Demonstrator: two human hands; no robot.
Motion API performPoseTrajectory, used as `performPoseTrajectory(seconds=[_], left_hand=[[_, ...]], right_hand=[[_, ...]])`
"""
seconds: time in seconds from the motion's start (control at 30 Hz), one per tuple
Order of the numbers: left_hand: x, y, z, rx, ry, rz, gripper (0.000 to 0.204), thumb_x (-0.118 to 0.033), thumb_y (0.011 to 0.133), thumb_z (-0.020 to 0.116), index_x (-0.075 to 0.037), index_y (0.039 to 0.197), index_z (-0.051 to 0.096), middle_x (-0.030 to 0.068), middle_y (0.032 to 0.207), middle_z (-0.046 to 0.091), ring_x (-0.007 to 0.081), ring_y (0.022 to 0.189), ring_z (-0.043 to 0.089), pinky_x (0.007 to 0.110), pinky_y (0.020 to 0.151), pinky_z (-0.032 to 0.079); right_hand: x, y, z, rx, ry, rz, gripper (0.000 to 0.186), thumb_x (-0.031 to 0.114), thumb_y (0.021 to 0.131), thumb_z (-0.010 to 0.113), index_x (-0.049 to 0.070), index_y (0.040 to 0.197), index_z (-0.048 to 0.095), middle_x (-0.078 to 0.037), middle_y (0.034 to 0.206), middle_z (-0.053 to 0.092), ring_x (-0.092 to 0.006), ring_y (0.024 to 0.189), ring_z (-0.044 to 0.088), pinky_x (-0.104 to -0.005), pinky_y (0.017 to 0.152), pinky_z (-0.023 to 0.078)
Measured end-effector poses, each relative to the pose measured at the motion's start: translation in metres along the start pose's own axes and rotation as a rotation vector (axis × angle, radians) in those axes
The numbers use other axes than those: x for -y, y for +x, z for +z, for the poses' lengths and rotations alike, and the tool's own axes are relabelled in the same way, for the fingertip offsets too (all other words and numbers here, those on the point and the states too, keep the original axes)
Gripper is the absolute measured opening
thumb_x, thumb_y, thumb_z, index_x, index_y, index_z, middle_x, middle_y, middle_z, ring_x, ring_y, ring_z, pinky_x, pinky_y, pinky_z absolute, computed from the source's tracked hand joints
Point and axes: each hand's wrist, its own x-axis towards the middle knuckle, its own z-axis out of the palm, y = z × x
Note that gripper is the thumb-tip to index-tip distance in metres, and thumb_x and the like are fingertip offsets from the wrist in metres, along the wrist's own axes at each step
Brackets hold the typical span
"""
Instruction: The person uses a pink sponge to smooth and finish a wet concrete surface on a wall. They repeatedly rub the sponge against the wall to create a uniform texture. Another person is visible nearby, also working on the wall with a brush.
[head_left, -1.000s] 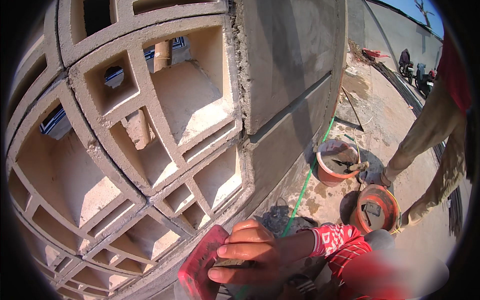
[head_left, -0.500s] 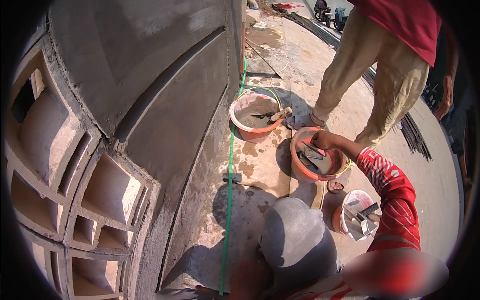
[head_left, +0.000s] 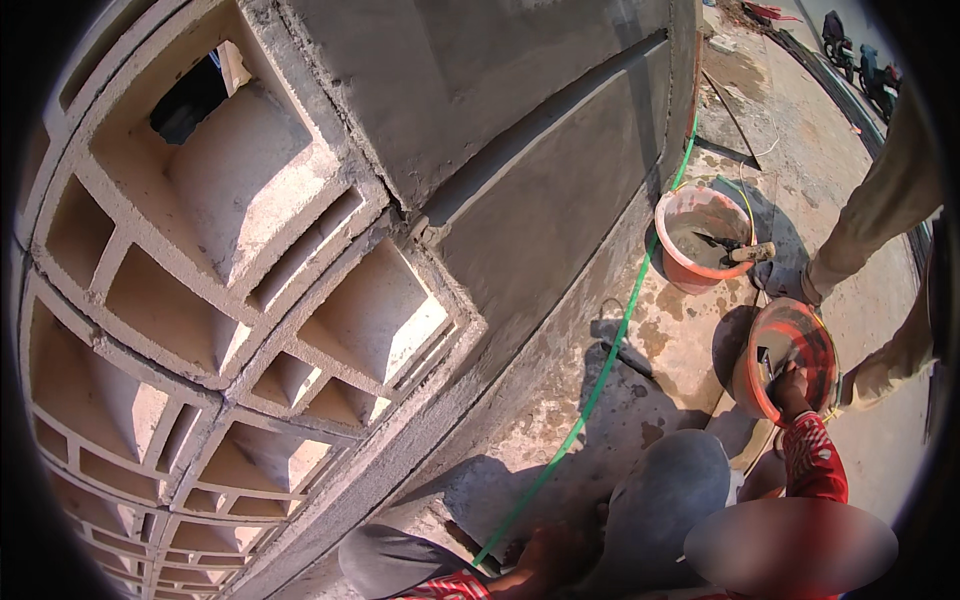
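My right hand reaches down into an orange bucket at the right. Its fingers are closed around what looks like a trowel, whose handle is hidden by the hand. A small dark and pale tool part shows beside the fingers, with grey mortar around it. My left hand is low in the picture, in shadow between my grey-trousered knees. Its fingers are too dark to make out.
Another orange bucket holds grey mortar and a wooden-handled tool. A green hose runs along a plastered wall. Pierced concrete blocks fill the left. Another person's legs stand beyond the buckets.
My view has swung left, so the buckets and the other person appear further right. My right hand is deeper in the orange bucket. My left sleeve and hand now show at the bottom.
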Motion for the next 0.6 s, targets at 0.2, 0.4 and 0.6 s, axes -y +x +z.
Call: performPoseTrajectory(seconds=[0.2,0.4,0.6], left_hand=[[0.004,0.007,-0.006,0.021,0.033,0.033,0.04,-0.026,0.097,0.052,-0.004,0.129,0.062,0.0158,0.12,0.065,0.0324,0.107,0.063,0.051,0.095,0.046],[0.014,0.008,-0.015,0.026,0.049,0.039,0.039,-0.028,0.098,0.051,-0.004,0.126,0.064,0.014,0.12,0.066,0.0302,0.109,0.062,0.05,0.098,0.045],[0.017,0.006,-0.03,0.003,0.053,0.01,0.04,-0.03,0.095,0.056,-0.005,0.125,0.065,0.0144,0.122,0.064,0.0299,0.112,0.061,0.049,0.098,0.045]], right_hand=[[0.02,0.001,-0.068,0.45,-1.131,-0.73,0.052,0.033,0.087,0.069,-0.003,0.125,0.061,-0.027,0.117,0.068,-0.0357,0.104,0.071,-0.0408,0.089,0.057],[-0.02,0.069,-0.107,0.033,-0.758,-0.878,0.035,0.027,0.093,0.055,-0.007,0.097,0.064,-0.029,0.082,0.068,-0.0448,0.081,0.07,-0.0515,0.07,0.056],[0.029,-0.021,-0.182,-0.196,-0.483,-0.547,0.035,0.029,0.101,0.051,0.001,0.121,0.055,-0.03,0.12,0.061,-0.0477,0.1,0.066,-0.0535,0.084,0.055]])
